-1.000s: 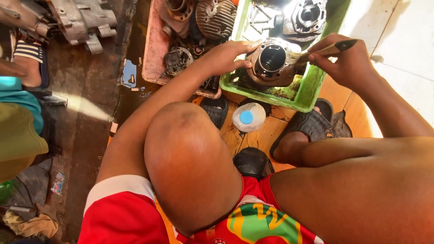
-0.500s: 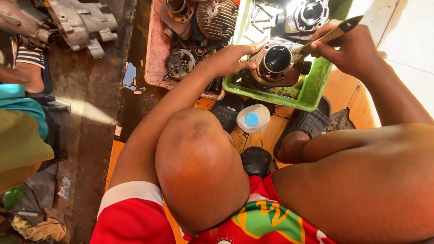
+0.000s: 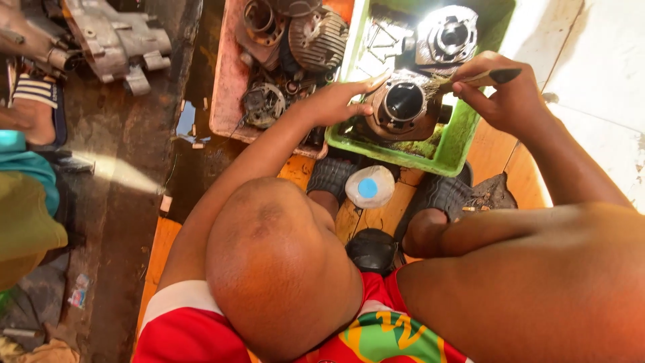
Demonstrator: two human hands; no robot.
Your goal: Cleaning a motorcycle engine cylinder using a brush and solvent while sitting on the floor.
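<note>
A dirty metal engine cylinder (image 3: 403, 106) sits in a green plastic tub (image 3: 451, 149) ahead of my knees. My left hand (image 3: 336, 102) rests against the cylinder's left side, fingers stretched toward its top. My right hand (image 3: 507, 94) is closed around a small black-handled brush (image 3: 485, 78), whose bristle end touches the cylinder's upper right edge. A second, cleaner cylinder part (image 3: 447, 33) lies farther back in the same tub.
A red tray (image 3: 228, 101) of engine parts stands left of the green tub. A white container with a blue lid (image 3: 369, 187) and a black cap (image 3: 371, 250) lie between my sandalled feet. An engine casing (image 3: 114, 42) rests on the dark floor at upper left.
My right hand has shifted the brush along the cylinder's right edge, and my left hand's fingers have stretched further up the cylinder.
</note>
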